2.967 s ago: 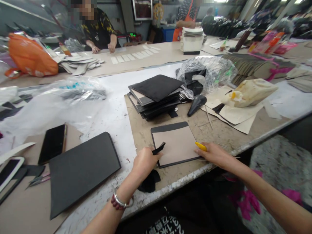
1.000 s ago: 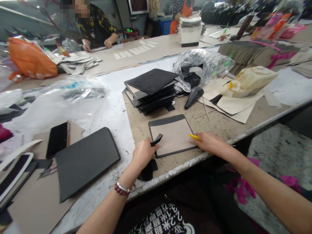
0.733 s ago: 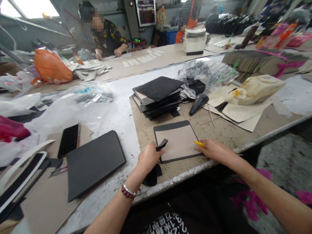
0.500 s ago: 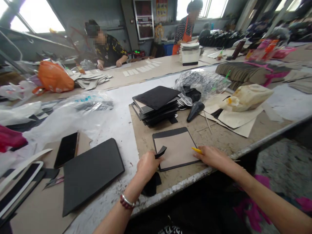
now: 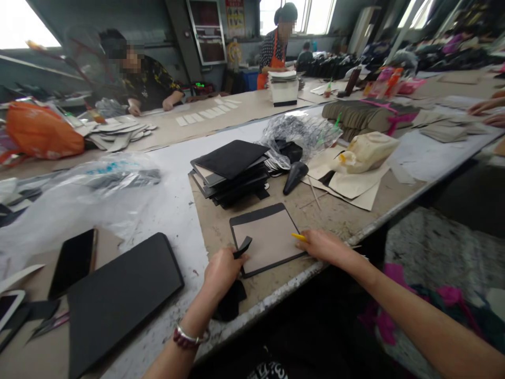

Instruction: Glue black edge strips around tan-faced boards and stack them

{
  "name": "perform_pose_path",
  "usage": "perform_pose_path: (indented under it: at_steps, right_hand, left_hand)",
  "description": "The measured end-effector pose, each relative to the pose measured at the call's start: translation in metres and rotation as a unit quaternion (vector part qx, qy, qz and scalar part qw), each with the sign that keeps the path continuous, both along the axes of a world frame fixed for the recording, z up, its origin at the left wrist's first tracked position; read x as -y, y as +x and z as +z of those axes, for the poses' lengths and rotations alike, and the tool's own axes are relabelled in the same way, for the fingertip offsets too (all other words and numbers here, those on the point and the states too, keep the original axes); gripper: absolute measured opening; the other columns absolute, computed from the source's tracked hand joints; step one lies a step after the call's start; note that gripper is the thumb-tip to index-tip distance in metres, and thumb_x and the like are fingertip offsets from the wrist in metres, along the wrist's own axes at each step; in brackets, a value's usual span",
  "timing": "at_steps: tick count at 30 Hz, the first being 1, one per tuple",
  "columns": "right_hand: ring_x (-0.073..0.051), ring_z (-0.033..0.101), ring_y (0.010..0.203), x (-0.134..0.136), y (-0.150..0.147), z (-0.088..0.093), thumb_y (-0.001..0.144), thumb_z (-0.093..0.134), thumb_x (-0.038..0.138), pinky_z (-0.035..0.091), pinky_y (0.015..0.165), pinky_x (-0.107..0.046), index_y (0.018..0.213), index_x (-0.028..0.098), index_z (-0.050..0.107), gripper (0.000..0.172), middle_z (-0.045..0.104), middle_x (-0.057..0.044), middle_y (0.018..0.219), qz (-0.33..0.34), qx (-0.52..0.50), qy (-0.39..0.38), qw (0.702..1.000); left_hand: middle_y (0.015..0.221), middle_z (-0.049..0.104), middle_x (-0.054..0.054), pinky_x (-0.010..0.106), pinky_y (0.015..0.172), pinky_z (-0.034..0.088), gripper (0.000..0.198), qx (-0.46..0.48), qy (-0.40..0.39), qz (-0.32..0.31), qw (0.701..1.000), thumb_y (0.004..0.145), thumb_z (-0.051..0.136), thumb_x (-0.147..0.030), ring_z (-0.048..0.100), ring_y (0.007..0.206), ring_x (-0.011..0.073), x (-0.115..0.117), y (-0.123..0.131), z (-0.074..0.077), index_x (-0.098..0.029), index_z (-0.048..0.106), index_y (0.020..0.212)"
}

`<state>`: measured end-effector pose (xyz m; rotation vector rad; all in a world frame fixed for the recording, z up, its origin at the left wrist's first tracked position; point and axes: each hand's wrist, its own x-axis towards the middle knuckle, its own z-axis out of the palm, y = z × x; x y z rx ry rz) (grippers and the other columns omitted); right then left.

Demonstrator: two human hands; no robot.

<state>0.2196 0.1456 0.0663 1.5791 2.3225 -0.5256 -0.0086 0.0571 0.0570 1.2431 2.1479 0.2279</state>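
A beige panel with black edges (image 5: pixel 266 237) lies flat near the table's front edge. At its left edge, my left hand (image 5: pixel 222 271) is closed on a short black strip (image 5: pixel 243 246) that sticks up over the panel. My right hand (image 5: pixel 321 245) rests at the right edge, fingers closed around a thin yellow pointed tool (image 5: pixel 299 237) whose exact kind I cannot make out. Behind the panel stands an uneven stack of black panels (image 5: pixel 232 166). Dark scraps (image 5: pixel 232 300) lie below my left wrist.
To the left are a large black board (image 5: pixel 126 300), a phone (image 5: pixel 73 261) and scissors (image 5: pixel 51 323). A yellowed plastic jug (image 5: pixel 371 151) lies on pale sheets behind my right hand. Across the table two people work, and another person's hands (image 5: pixel 489 108) show at far right.
The camera has turned to the right, so everything sits further left in view. Both hands keep nearly the same place on the panel, still holding the strip and the yellow tool.
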Motion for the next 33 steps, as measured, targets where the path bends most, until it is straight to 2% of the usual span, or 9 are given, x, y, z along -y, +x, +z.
perform_pose_path:
  at_steps: [11, 21, 27, 33]
  right_hand:
    - [-0.027, 0.061, 0.091, -0.0007, -0.0027, 0.0001, 0.086, 0.04, 0.04, 0.043, 0.073, -0.033, 0.1, 0.015, 0.061, 0.035, 0.067, -0.014, 0.093, 0.003, 0.013, -0.002, 1.0]
    - [-0.03, 0.061, 0.09, -0.0037, -0.0041, -0.0016, 0.086, 0.041, 0.04, 0.042, 0.071, -0.035, 0.1, 0.014, 0.061, 0.036, 0.066, -0.016, 0.091, 0.0, 0.025, -0.014, 1.0]
    - [-0.03, 0.062, 0.089, -0.0049, -0.0021, -0.0052, 0.086, 0.041, 0.04, 0.042, 0.071, -0.035, 0.096, 0.014, 0.061, 0.034, 0.067, -0.016, 0.091, 0.009, 0.026, -0.008, 1.0]
    - [-0.03, 0.062, 0.09, -0.0016, -0.0036, -0.0003, 0.087, 0.04, 0.04, 0.044, 0.071, -0.035, 0.098, 0.015, 0.062, 0.035, 0.067, -0.016, 0.091, 0.009, 0.026, 0.001, 1.0]
  left_hand:
    - [0.056, 0.06, 0.003, 0.026, 0.051, 0.035, 0.021, -0.005, 0.005, -0.002, 1.0, 0.078, 0.057, -0.037, 0.058, 0.058, 0.0193, -0.0003, -0.0001, -0.0024, -0.019, 0.066, 0.083]
    - [0.059, 0.062, 0.003, 0.027, 0.053, 0.037, 0.024, -0.012, -0.003, -0.003, 1.0, 0.079, 0.057, -0.039, 0.06, 0.061, 0.0199, 0.0012, 0.0003, 0.0001, -0.021, 0.066, 0.093]
    - [0.059, 0.063, 0.004, 0.026, 0.053, 0.037, 0.023, -0.011, -0.005, -0.008, 1.0, 0.079, 0.057, -0.037, 0.059, 0.06, 0.0196, 0.0002, 0.0011, 0.0022, -0.019, 0.066, 0.088]
    - [0.056, 0.061, 0.003, 0.025, 0.051, 0.035, 0.022, -0.003, -0.014, -0.01, 1.0, 0.08, 0.056, -0.037, 0.059, 0.058, 0.0187, -0.0025, -0.0003, 0.0018, -0.017, 0.063, 0.082]
